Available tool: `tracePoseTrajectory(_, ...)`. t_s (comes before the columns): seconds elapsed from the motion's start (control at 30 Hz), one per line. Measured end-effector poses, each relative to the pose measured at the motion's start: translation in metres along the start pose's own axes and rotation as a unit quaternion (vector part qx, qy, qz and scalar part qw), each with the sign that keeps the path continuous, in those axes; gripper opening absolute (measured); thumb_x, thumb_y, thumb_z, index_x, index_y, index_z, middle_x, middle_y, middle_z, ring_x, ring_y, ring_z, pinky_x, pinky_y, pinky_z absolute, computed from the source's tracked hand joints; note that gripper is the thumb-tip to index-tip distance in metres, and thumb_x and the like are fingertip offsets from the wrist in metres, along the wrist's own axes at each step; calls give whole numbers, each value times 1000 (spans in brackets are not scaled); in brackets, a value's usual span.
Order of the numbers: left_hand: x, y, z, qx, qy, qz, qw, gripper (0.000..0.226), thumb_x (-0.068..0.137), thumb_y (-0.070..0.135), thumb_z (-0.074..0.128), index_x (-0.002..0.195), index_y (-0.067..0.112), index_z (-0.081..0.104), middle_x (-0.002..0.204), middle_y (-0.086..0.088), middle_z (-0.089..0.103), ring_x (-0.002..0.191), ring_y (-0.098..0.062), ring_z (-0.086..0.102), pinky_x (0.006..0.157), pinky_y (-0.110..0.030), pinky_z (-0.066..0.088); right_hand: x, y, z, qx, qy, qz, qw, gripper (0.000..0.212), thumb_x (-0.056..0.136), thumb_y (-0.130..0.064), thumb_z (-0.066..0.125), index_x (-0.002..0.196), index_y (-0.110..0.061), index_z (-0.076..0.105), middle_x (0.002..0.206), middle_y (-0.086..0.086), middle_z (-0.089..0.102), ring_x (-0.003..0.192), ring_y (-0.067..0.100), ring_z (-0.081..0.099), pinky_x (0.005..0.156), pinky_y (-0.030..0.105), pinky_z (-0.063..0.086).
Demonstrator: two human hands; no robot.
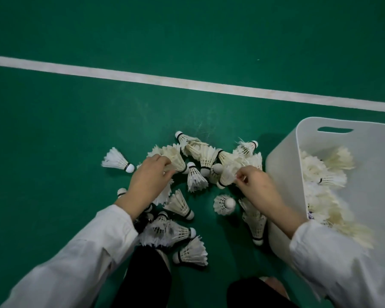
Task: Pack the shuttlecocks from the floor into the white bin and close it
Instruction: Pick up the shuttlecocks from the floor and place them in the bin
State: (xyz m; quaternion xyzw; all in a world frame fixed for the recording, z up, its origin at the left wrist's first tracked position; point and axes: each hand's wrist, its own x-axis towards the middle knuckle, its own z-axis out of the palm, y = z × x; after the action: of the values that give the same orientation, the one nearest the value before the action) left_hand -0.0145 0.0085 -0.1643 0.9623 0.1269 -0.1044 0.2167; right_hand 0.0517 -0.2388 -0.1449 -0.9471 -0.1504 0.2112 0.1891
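Observation:
Several white feather shuttlecocks lie scattered in a heap on the green court floor in front of me. One shuttlecock lies alone at the left of the heap. My left hand rests on the heap's left side, fingers curled over the feathers of a shuttlecock. My right hand pinches the feathers of another shuttlecock at the heap's right side. The white bin stands open at the right, tilted toward me, with several shuttlecocks inside. No lid is in view.
A white court line crosses the green floor beyond the heap. My dark trouser legs and shoes are at the bottom, close to the nearest shuttlecocks. The bin has a handle slot in its far wall.

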Motion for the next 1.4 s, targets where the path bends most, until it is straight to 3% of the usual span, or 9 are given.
tracePoseTrajectory(0.13, 1, 3, 6, 1, -6, -8, 1000, 34, 92, 32, 50, 119, 12, 57, 116, -5, 59, 109, -24, 49, 92, -36, 41, 0, 3, -4, 36, 31, -43, 998, 7, 86, -10, 55, 85, -10, 62, 83, 0, 58, 81, 17, 52, 70, 25, 37)
tracePoseTrajectory(0.3, -3, 11, -8, -22, 42, 8, 999, 24, 94, 31, 47, 101, 16, 65, 105, 2, 64, 97, -16, 50, 83, -30, 40, -10, 0, -6, 44, 30, -97, 994, 8, 89, -13, 55, 91, -13, 62, 84, -6, 55, 82, 10, 49, 73, 19, 36)
tracePoseTrajectory(0.5, -23, 18, -64, -117, 111, -20, 987, 17, 96, 25, 45, 97, 12, 56, 64, 0, 61, 41, -1, 50, 44, -15, 38, -13, -10, -3, 39, 17, -152, 987, 8, 89, -13, 56, 93, -11, 63, 82, -11, 48, 79, 7, 43, 69, 10, 30)
tracePoseTrajectory(0.63, -40, 10, -70, -65, 159, -3, 985, 14, 96, 18, 46, 96, 8, 55, 81, -3, 64, 68, -16, 58, 62, -29, 45, -9, -9, -3, 36, 26, -140, 989, 9, 89, -16, 56, 94, -14, 63, 86, -9, 54, 82, 9, 48, 75, 21, 35)
tracePoseTrajectory(0.77, -52, -11, -51, 65, 131, -51, 988, 14, 90, 0, 51, 104, 6, 49, 97, -11, 55, 65, -21, 50, 56, -30, 36, -10, -9, -2, 40, 28, -132, 990, 9, 89, -16, 58, 96, -15, 64, 91, -5, 61, 78, 8, 51, 72, 24, 40)
tracePoseTrajectory(0.83, -55, -13, -39, 58, 94, -66, 992, 28, 95, 20, 49, 118, 5, 45, 115, -13, 50, 74, -20, 54, 62, -30, 46, -11, -9, -2, 40, 21, -135, 990, 10, 89, -15, 58, 96, -14, 64, 92, -6, 60, 80, 7, 51, 74, 21, 38)
tracePoseTrajectory(0.93, -54, -9, -20, 56, 16, -91, 994, 61, 92, 50, 39, 135, 6, 34, 132, -10, 39, 106, -21, 54, 91, -30, 46, -10, -8, -1, 46, 8, -137, 989, 11, 90, -15, 57, 97, -12, 64, 90, -7, 55, 81, 7, 49, 76, 18, 36)
tracePoseTrajectory(1.13, -55, -14, -17, 65, 59, -50, 995, 30, 92, 16, 51, 119, 3, 54, 114, -9, 54, 85, -19, 58, 76, -28, 50, -10, -6, 4, 43, -15, -153, 987, 17, 87, -10, 60, 103, -4, 63, 93, -3, 53, 86, 6, 46, 82, 13, 32)
tracePoseTrajectory(1.4, -57, -4, -42, 112, 125, 36, 985, 17, 88, 24, 59, 89, 9, 65, 81, -4, 63, 72, -18, 58, 59, -29, 49, -17, -10, -9, 93, 34, -153, 983, 10, 83, 3, 61, 90, -2, 66, 88, -1, 53, 80, 13, 51, 75, 16, 38)
